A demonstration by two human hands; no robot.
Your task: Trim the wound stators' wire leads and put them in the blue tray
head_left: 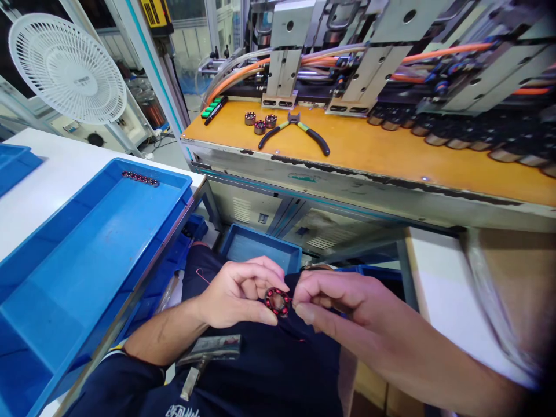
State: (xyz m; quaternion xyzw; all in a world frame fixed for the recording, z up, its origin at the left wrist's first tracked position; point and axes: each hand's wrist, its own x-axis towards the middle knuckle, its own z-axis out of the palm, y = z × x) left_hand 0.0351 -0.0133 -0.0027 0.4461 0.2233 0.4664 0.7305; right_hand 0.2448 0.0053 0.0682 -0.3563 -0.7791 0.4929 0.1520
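Observation:
My left hand [243, 292] pinches a small round motor stator [278, 302] between thumb and fingers above my lap. The stator is a dark ring with red wire windings around an open centre, its face turned up towards me. Close against its right side is my right hand [334, 301], thumb and forefinger pressed together. Whatever lies between those fingertips is too small to make out. A loose bit of red wire [202, 275] lies on the dark trousers beyond my left wrist.
A long blue tray [87, 255] at left holds a row of stators [139, 178]. On the orange bench stand cutting pliers [295, 130], three stators [259, 126], a black marker [216, 110] and several dark cylindrical parts [456, 139]. Another blue tray [260, 246] is below; a fan [67, 68] stands left.

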